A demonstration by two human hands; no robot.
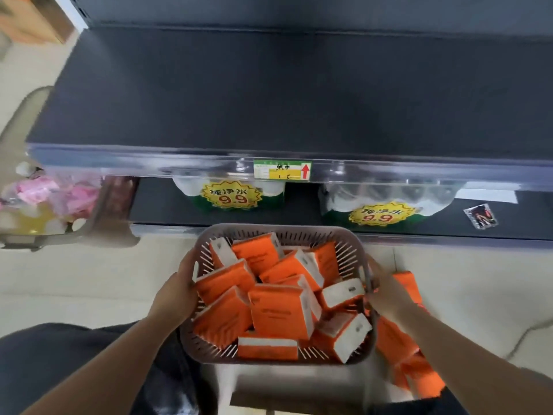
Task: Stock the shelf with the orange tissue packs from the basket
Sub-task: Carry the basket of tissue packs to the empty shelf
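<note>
We have a single wide-angle view from the person's head, facing forward and steeply down. It sits close above the basket [281, 235] in the lower centre of the frame, with both forearms entering from the bottom corners. The dark shelf [269, 94] fills the upper half, farther off, its edges bowed by the lens. Focus is soft throughout.

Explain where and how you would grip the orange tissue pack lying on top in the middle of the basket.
Come from above and pinch the top tissue pack across its two long side edges. It lies nearly flat, broad orange face up, uncovered, while neighbours crowd its lower edge. Both hands, left hand and right hand, currently hold the basket.
</note>
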